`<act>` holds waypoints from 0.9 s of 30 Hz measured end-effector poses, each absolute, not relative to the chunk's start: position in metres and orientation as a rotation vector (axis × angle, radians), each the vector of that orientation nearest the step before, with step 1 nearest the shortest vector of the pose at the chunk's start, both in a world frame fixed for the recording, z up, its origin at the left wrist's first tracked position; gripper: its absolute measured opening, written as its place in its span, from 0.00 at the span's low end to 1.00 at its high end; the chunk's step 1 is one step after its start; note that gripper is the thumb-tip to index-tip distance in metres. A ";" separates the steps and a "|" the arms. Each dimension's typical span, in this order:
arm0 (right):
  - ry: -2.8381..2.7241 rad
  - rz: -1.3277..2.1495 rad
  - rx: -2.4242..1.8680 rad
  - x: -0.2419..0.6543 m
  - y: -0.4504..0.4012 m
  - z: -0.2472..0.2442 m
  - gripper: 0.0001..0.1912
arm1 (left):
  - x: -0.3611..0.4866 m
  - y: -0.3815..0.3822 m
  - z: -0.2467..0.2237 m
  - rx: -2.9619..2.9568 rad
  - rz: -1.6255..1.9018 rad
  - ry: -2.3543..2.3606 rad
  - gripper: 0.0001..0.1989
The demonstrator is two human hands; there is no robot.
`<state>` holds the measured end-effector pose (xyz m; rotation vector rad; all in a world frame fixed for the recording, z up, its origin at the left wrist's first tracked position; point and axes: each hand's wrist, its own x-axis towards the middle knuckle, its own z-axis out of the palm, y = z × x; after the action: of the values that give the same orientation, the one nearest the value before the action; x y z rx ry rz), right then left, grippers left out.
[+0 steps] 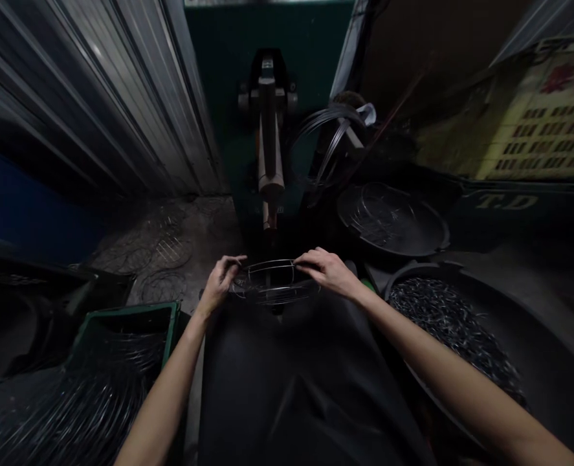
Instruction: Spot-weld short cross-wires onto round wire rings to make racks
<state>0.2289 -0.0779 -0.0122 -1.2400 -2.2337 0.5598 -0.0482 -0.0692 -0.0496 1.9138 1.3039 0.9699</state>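
Note:
A round wire basket (279,296) with thin metal bars is held in front of me, just below the tip of a green machine's welding arm (270,155). My left hand (221,278) is closed at the basket's left edge, fingers bent over the rim. At the upper right of the rim, my right hand (325,266) pinches the wire between thumb and fingers. Behind the basket the lower part of the machine is dark. A black apron (287,382) lies under the basket.
A green crate (176,323) and many curved wires (87,401) lie at lower left. On the right, a black tub (549,349) holds short metal pieces, with a round tray (413,243) of wires behind it. A yellow crate (546,139) stands at upper right.

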 end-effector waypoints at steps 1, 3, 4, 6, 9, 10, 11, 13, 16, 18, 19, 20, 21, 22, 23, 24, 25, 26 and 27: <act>-2.267 0.518 -1.232 0.227 -0.079 -0.012 0.08 | -0.044 -0.069 -0.039 1.998 0.941 1.330 0.13; -2.337 0.423 -1.222 0.220 -0.080 -0.012 0.08 | -0.032 -0.066 -0.017 2.166 0.793 1.351 0.16; -2.362 0.374 -1.221 0.217 -0.079 -0.011 0.09 | -0.026 -0.064 -0.008 2.216 0.680 1.324 0.17; -2.385 0.284 -1.230 0.211 -0.078 -0.007 0.09 | -0.014 -0.059 0.004 2.187 0.494 1.227 0.16; -2.409 0.201 -1.222 0.208 -0.075 0.002 0.10 | -0.007 -0.050 0.011 1.960 0.437 1.090 0.17; -2.420 0.180 -1.212 0.208 -0.073 0.006 0.10 | -0.007 -0.047 0.012 1.901 0.448 1.065 0.17; -2.428 0.158 -1.203 0.209 -0.071 0.009 0.10 | -0.008 -0.045 0.014 1.870 0.453 1.049 0.17; -2.424 0.111 -1.201 0.209 -0.066 0.012 0.10 | -0.010 -0.040 0.021 1.900 0.446 1.062 0.15; -2.377 0.067 -1.224 0.208 -0.056 0.010 0.09 | -0.010 -0.032 0.033 2.119 0.435 1.212 0.10; -2.342 0.070 -1.233 0.206 -0.048 0.007 0.09 | -0.006 -0.028 0.040 2.276 0.445 1.342 0.07; -2.323 0.077 -1.237 0.205 -0.044 0.006 0.09 | -0.003 -0.026 0.041 2.326 0.454 1.389 0.07; -2.304 0.087 -1.240 0.204 -0.040 0.006 0.09 | -0.001 -0.025 0.042 2.356 0.464 1.421 0.06; -2.284 0.100 -1.241 0.203 -0.036 0.006 0.08 | 0.001 -0.023 0.042 2.372 0.472 1.443 0.07; -2.264 0.113 -1.241 0.203 -0.033 0.006 0.07 | 0.003 -0.021 0.042 2.381 0.476 1.459 0.07; -2.245 0.126 -1.239 0.202 -0.030 0.006 0.07 | 0.004 -0.020 0.041 2.388 0.474 1.474 0.06; -2.227 0.135 -1.237 0.202 -0.028 0.006 0.06 | 0.004 -0.018 0.039 2.398 0.469 1.486 0.06; -2.212 0.137 -1.235 0.203 -0.025 0.007 0.06 | 0.004 -0.016 0.038 2.409 0.463 1.489 0.06; -2.200 0.133 -1.232 0.203 -0.024 0.007 0.06 | 0.004 -0.013 0.037 2.418 0.458 1.485 0.05; -2.193 0.124 -1.231 0.203 -0.022 0.007 0.07 | 0.004 -0.011 0.037 2.422 0.456 1.474 0.05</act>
<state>0.2030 -0.0221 0.0070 -1.2305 -2.1932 0.1237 0.0036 -0.0112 0.0368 2.4220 1.4736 0.4564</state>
